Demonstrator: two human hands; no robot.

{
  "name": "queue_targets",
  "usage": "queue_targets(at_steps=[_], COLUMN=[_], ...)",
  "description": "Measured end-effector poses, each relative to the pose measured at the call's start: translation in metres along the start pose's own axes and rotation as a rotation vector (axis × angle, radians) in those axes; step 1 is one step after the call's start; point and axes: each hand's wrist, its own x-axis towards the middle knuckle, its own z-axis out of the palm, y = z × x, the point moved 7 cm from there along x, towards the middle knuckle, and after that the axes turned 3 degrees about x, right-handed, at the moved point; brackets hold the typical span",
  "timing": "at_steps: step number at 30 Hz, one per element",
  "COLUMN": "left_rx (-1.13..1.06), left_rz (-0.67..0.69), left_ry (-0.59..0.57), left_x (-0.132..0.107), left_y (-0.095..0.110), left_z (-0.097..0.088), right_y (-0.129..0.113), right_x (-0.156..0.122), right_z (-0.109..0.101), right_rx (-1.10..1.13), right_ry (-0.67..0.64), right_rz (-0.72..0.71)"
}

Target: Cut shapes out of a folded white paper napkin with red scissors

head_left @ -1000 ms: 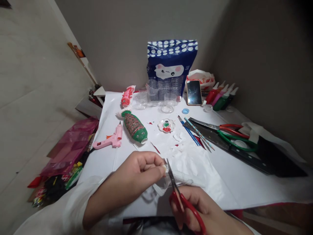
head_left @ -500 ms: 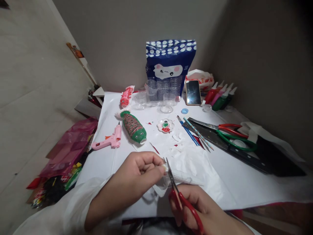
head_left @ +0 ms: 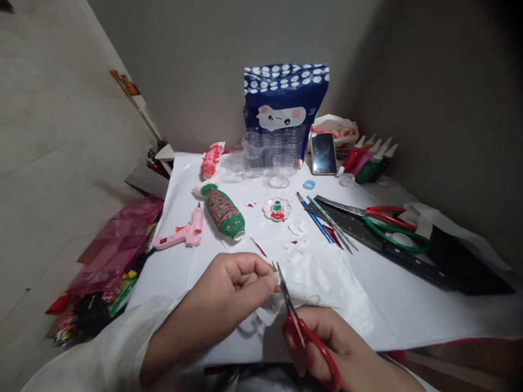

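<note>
Between the thumb and fingers of my left hand (head_left: 235, 291) is a small white piece (head_left: 278, 278), mostly hidden by the fingertips. My right hand (head_left: 327, 343) grips red-handled scissors (head_left: 292, 307), their blades slightly parted and pointing up at the white piece. Below and behind the blades lies a crumpled, see-through white sheet (head_left: 327, 296). Beyond my left hand rests a green fish figure (head_left: 224, 215) with a red-speckled body and white frilled tail. A smaller red fish figure (head_left: 211, 161) lies farther back.
A pink glue gun (head_left: 186, 231) lies at left. A flower-shaped paint dish (head_left: 277, 209) sits mid-table, with paintbrushes (head_left: 314, 218) beside it. At right are large shears (head_left: 376, 215). Behind stand a blue bag (head_left: 284, 109) of clear cups, a phone (head_left: 323, 154) and paint bottles (head_left: 370, 161).
Both hands keep nearly the same place. The scissor blades look slightly closer together at the white piece, and the scissors have shifted very little.
</note>
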Motion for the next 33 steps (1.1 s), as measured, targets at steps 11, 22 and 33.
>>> queue_targets(at_steps=[11, 22, 33], left_rx=[-0.023, -0.014, 0.067], left_rz=[-0.04, -0.077, -0.081], left_ry=[-0.073, -0.113, -0.129], left_x=[0.001, 0.003, 0.002], left_y=[-0.003, -0.002, -0.003], left_z=[0.002, 0.006, 0.005], right_y=[-0.006, -0.009, -0.009], right_x=[-0.009, -0.012, -0.014], right_z=[-0.008, -0.018, -0.024], right_rx=[-0.068, -0.138, -0.11], right_ry=[0.005, -0.056, -0.103], right_rz=[0.054, 0.113, 0.198])
